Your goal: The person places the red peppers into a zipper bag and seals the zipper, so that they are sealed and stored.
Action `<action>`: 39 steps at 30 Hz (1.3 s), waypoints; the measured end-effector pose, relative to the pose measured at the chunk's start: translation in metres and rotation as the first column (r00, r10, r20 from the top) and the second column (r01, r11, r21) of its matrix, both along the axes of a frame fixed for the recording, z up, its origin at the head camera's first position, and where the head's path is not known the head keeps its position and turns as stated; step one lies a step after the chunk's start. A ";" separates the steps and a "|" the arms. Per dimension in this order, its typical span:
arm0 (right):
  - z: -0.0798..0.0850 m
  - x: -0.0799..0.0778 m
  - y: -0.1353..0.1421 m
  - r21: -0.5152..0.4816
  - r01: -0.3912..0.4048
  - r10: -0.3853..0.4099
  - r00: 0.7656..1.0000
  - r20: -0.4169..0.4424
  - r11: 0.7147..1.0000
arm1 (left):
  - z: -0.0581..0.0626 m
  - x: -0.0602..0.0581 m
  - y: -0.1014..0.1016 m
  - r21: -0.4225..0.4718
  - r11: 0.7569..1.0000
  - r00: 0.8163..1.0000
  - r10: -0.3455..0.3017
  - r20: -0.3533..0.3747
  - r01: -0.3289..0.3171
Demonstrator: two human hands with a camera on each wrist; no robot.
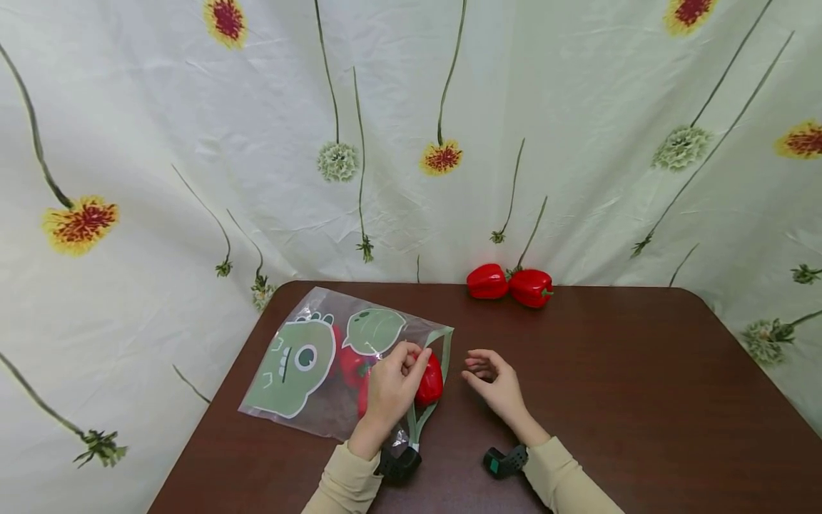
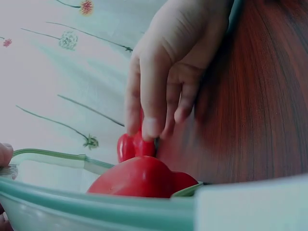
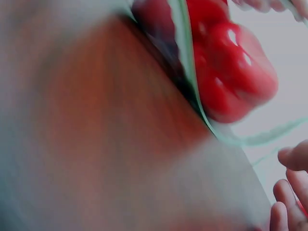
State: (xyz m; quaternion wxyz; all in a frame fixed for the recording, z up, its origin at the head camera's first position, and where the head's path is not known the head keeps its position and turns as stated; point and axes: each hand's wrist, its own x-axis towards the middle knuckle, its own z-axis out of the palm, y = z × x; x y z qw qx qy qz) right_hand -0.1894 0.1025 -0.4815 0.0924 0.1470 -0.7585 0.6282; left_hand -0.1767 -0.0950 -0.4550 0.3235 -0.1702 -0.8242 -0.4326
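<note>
I count 1 clear bag (image 1: 289,378), left of centre; the left hand (image 1: 390,385) pinches its green rim (image 1: 447,350) between thumb and fingers. 1 red pepper (image 1: 430,383) shows at its mouth; those deeper defy exact count. 2 loose peppers (image 1: 486,282) lie on the bench (image 1: 616,400), upper centre. Right hand (image 1: 497,391): fingers loosely curved, thumb apart.

The peppers (image 1: 430,382) are red, the clear bag (image 1: 324,412) left of centre has green cartoon prints (image 1: 292,368), the table (image 1: 629,400) is brown, and the white cloth (image 1: 559,78) shows yellow-and-red flowers (image 1: 80,223).
</note>
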 end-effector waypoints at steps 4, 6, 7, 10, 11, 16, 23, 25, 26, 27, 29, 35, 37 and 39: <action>0.001 -0.011 0.012 -0.019 0.113 -0.112 0.993 0.035 0.993 | 0.001 -0.001 -0.001 -0.002 1.000 1.000 0.007 -0.003 -0.007; 0.000 -0.018 0.018 -0.027 0.165 -0.164 0.986 0.037 0.986 | 0.001 -0.001 -0.001 0.001 1.000 1.000 0.008 0.002 -0.008; -0.001 -0.022 0.022 -0.027 0.192 -0.191 0.981 0.034 0.981 | 0.001 -0.001 -0.002 0.003 1.000 1.000 0.008 0.004 -0.008; -0.013 -0.040 0.035 -0.055 0.269 -0.267 0.963 0.031 0.962 | 0.002 0.000 -0.002 0.010 1.000 1.000 0.004 0.018 -0.004; -0.017 -0.046 0.039 -0.061 0.296 -0.295 0.955 0.028 0.953 | 0.001 -0.001 -0.002 0.012 1.000 1.000 0.003 0.021 -0.003; -0.031 -0.073 0.057 -0.098 0.424 -0.423 0.905 0.038 0.900 | 0.002 0.000 -0.003 0.003 1.000 1.000 0.002 0.026 -0.002; -0.029 -0.096 0.073 -0.121 0.544 -0.547 0.837 0.011 0.830 | 0.005 0.000 -0.001 0.006 1.000 0.999 -0.011 0.044 0.010; -0.029 -0.101 0.077 -0.119 0.566 -0.569 0.822 0.002 0.816 | 0.005 0.000 -0.001 0.008 1.000 0.999 -0.012 0.045 0.012; -0.029 -0.104 0.078 -0.117 0.572 -0.576 0.818 0.001 0.812 | 0.005 0.000 -0.001 0.007 1.000 0.999 -0.012 0.043 0.011; -0.029 -0.106 0.080 -0.113 0.577 -0.581 0.814 0.000 0.809 | 0.005 0.000 -0.001 0.008 1.000 0.999 -0.013 0.040 0.013; -0.029 -0.111 0.083 -0.100 0.583 -0.586 0.810 -0.001 0.806 | 0.006 0.000 0.000 0.010 1.000 0.999 -0.016 0.037 0.015; -0.030 -0.124 0.092 -0.017 0.568 -0.568 0.823 0.013 0.823 | 0.004 0.001 0.001 0.018 1.000 0.999 -0.017 0.050 0.016; -0.030 -0.127 0.095 0.020 0.545 -0.545 0.838 0.020 0.838 | 0.003 0.002 0.001 0.020 1.000 0.998 -0.018 0.059 0.017; -0.030 -0.130 0.099 0.049 0.507 -0.508 0.861 0.027 0.861 | 0.002 0.003 0.001 0.021 1.000 0.997 -0.020 0.070 0.019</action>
